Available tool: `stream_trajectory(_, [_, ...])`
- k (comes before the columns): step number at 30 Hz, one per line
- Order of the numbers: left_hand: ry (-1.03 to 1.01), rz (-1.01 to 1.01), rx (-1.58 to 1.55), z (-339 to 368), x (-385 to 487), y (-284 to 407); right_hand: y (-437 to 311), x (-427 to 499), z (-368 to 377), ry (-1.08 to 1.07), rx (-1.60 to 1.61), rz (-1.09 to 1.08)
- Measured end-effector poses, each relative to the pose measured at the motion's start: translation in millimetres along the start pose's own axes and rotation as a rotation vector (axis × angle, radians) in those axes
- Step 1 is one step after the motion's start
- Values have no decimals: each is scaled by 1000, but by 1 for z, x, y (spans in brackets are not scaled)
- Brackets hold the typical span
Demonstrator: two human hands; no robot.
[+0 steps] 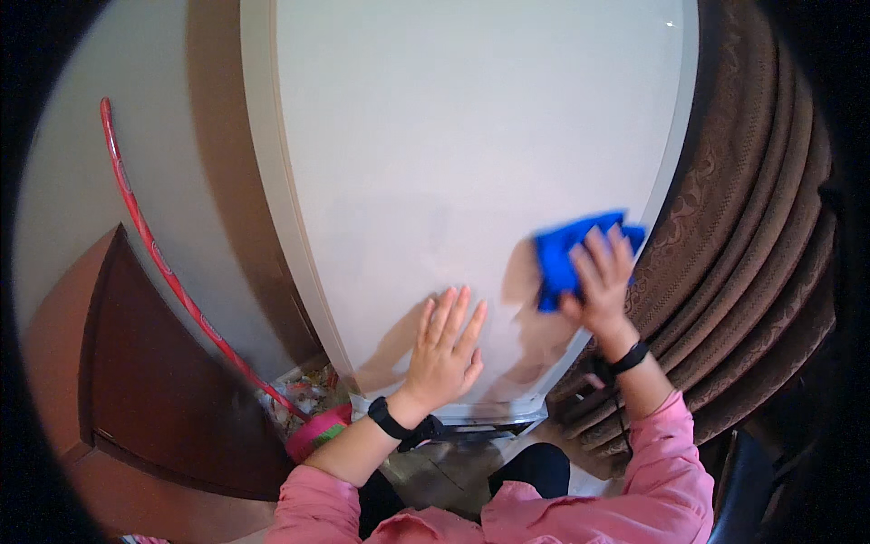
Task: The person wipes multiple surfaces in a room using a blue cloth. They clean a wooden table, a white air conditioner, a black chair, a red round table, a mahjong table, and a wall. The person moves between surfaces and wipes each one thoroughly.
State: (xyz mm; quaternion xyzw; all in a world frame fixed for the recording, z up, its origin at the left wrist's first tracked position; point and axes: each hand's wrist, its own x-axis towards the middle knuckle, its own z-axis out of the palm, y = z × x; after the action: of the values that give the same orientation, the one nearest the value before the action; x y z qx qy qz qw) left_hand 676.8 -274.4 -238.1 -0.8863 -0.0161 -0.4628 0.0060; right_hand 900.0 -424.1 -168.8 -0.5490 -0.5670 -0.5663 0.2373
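Note:
A tall white panel (435,170) with a pale raised border stands in front of me. My right hand (601,279) holds a folded blue cloth (561,262) at the panel's right side, fingers spread over it; hand and cloth are slightly blurred. Lower and nearer the middle, my left hand (445,343) lies flat with its fingers a little apart and nothing in it. Its palm faces the panel and seems to rest on the surface. Both hands cast shadows there.
Brown patterned curtains (741,224) hang in folds close on the right. At left, a red-handled broom (166,268) with a pink and green head (319,435) leans beside a dark brown wooden cabinet (170,394). Litter or plastic bags (299,394) lie behind the broom head.

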Motion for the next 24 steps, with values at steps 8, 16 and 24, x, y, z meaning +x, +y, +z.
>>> stream_trajectory(8, [172,-48,-22,-11,3,4,-40,52,20,-264,172,-160])
stream_trajectory(16, [-47,-90,-73,-8,-32,7,-43,5,5,-315,94,-364])
stream_trajectory(24, [218,-188,-34,-14,-31,-12,-83,68,34,-118,164,45])
